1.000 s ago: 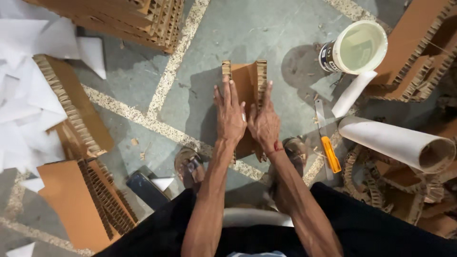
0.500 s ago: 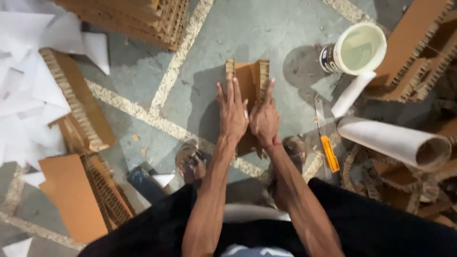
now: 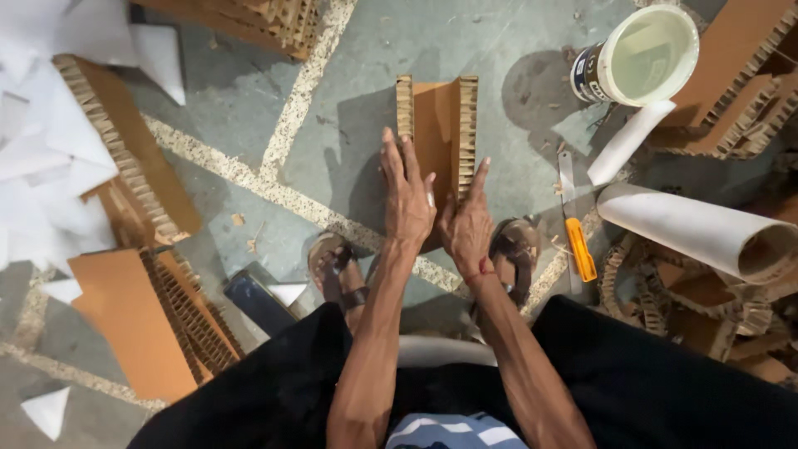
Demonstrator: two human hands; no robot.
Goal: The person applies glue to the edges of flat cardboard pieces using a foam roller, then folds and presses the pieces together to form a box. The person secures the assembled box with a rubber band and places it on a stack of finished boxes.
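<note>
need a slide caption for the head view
Both hands, left and right, press flat on a honeycomb cardboard piece on the floor, beside a bucket and knife.

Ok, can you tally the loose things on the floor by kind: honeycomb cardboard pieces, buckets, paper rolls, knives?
Honeycomb cardboard pieces: 5 whole enough to count, one under the hands, two at left, one at top, one at top right; scraps at right left out
Buckets: 1
Paper rolls: 2
Knives: 1
Total: 9
</note>
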